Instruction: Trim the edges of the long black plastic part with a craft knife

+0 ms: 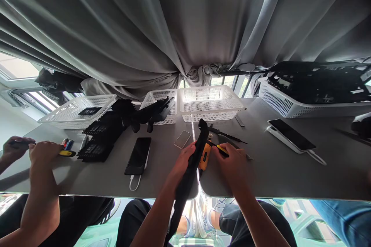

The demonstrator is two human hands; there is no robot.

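Observation:
My left hand (185, 158) is closed around a long black strip (189, 175) that looks like fabric or soft plastic. Its upper end stands over the table, while the lower end hangs past the front edge between my legs. In my right hand (233, 162) is a slim yellow-and-black hand tool (222, 150), pinched in the fingers and pointing left at the strip; its exact kind and tip are unclear. Between the hands lies an orange device (205, 156), partly covered by the strip. A black-handled screwdriver-like tool (224, 133) rests just beyond my right hand.
White baskets (213, 115) line the back; the right one holds black pieces (319, 85). Stacked black parts (100, 139) lie left. Two phones (138, 156) (291, 134) have white cables, and a small clear rectangular piece (182, 139) lies centrally. At left, a co-worker's hands (45, 150) hold a yellow-and-black tool.

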